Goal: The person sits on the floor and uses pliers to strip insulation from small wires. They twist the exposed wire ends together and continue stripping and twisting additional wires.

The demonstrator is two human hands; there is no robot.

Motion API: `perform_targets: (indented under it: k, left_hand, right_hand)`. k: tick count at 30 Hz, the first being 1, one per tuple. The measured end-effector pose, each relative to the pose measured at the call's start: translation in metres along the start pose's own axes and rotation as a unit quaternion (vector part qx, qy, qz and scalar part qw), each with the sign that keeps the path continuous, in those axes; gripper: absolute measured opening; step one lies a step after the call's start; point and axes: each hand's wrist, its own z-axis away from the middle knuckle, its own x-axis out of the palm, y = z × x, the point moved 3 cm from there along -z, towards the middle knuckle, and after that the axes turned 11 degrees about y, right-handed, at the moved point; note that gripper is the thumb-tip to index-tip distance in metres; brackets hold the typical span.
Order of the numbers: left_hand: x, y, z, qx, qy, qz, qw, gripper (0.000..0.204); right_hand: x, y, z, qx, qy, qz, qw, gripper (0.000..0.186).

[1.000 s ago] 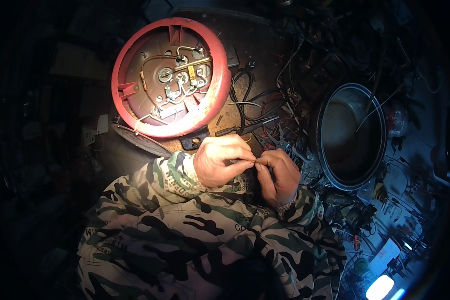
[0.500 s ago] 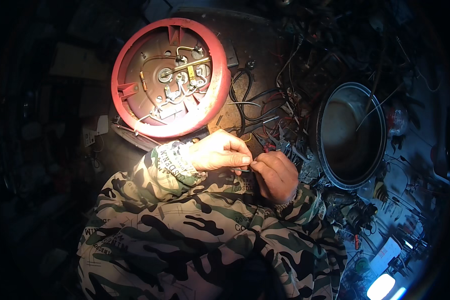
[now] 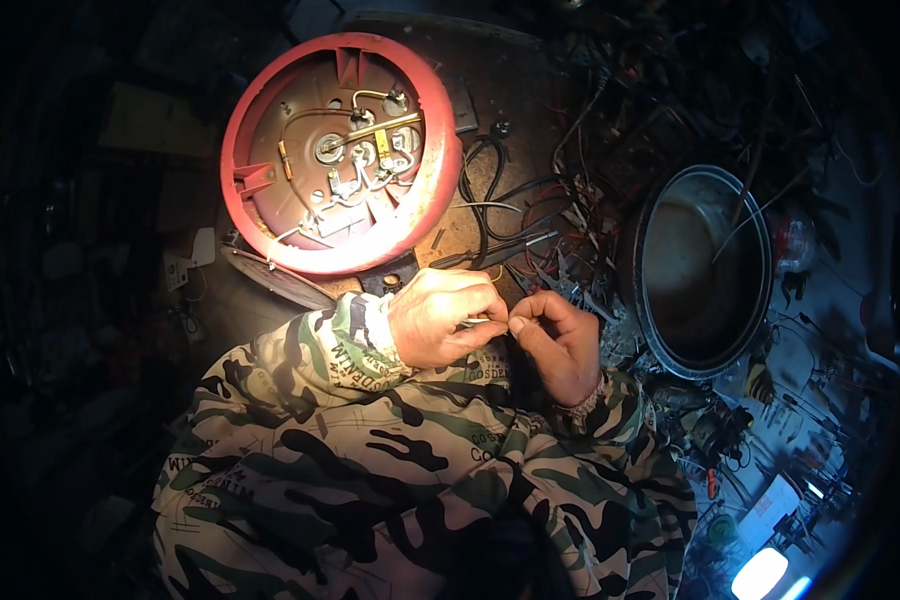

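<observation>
Fingertip to fingertip, my left hand [image 3: 442, 312] and my right hand [image 3: 560, 345] meet in front of my body. Both are closed in a pinch. A thin, pale sliver shows between the left fingers, too small to name. Whatever the right fingertips pinch is hidden. Beyond my left hand lies a red round appliance base [image 3: 448, 190], its underside up, with wires, terminals and a metal tube inside. Just past my right hand are pliers [image 3: 568, 280] with open jaws, among loose wires.
To the right stands a deep metal pot [image 3: 685, 250] with a dark rim. Black cables [image 3: 485, 190] lie coiled on the brown work surface [image 3: 505, 75]. Heaped wires and parts fill the far right. A bright lamp [image 3: 760, 574] glows at the lower right.
My left hand has rolled over so its back faces up more, its fingers curling. My right hand has turned, showing its thumb. The fingertips stay close together.
</observation>
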Motion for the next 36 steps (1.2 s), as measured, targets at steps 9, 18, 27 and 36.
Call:
perform_targets:
  k: [9,18,27,36]
  left_hand:
    - [0.0,-0.017,0.005,-0.244,-0.063,0.112,0.961,0.012]
    - [-0.001,-0.021,0.011,-0.366,-0.038,0.219,0.903,0.019]
    - [-0.007,-0.022,0.02,-0.391,-0.041,0.231,0.89,0.019]
    - [-0.007,-0.029,0.032,-0.387,-0.028,0.261,0.884,0.02]
  right_hand:
    - [-0.001,0.019,-0.005,0.161,0.005,-0.183,0.97,0.011]
    - [-0.001,0.016,-0.004,0.146,0.001,-0.243,0.959,0.021]
    - [-0.066,0.112,-0.009,0.069,0.245,0.117,0.96,0.03]
    - [-0.057,0.163,0.012,-0.023,0.183,0.613,0.768,0.095]
